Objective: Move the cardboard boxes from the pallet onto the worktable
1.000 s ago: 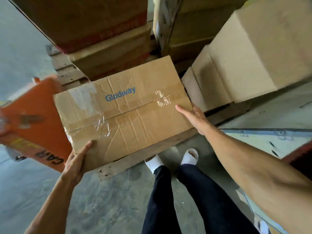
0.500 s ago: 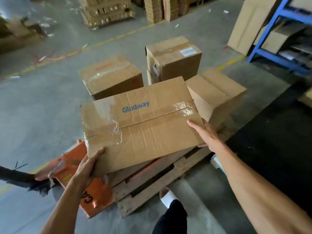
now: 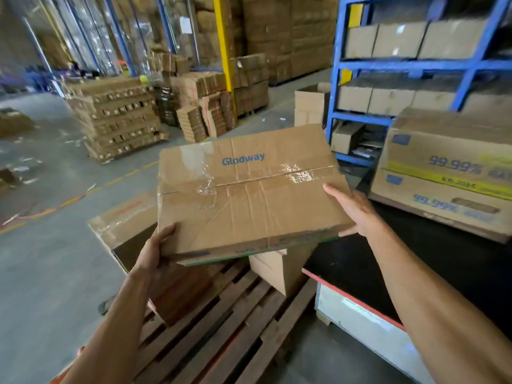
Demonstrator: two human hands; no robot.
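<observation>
A taped brown cardboard box marked "Glodway" (image 3: 249, 189) is lifted in the air above the wooden pallet (image 3: 221, 322). My left hand (image 3: 155, 250) grips its near left corner, thumb on top. My right hand (image 3: 354, 212) grips its right edge, thumb on top and fingers beneath. Two more cardboard boxes stay on the pallet: one at the left (image 3: 124, 228) and one under the held box (image 3: 279, 267). The worktable (image 3: 360, 261), black-topped with a red edge, lies to the right and carries a printed "99.99%" box (image 3: 448, 173).
A blue rack (image 3: 415, 65) loaded with boxes rises behind the worktable. Stacked cartons on pallets (image 3: 116, 120) and a yellow post (image 3: 224, 51) stand across the grey concrete floor (image 3: 50, 259). An open box (image 3: 310, 103) sits by the rack.
The box has risen off the pallet and moved right toward the worktable. My view has swung up from the pallet to the warehouse. Both hands keep their hold.
</observation>
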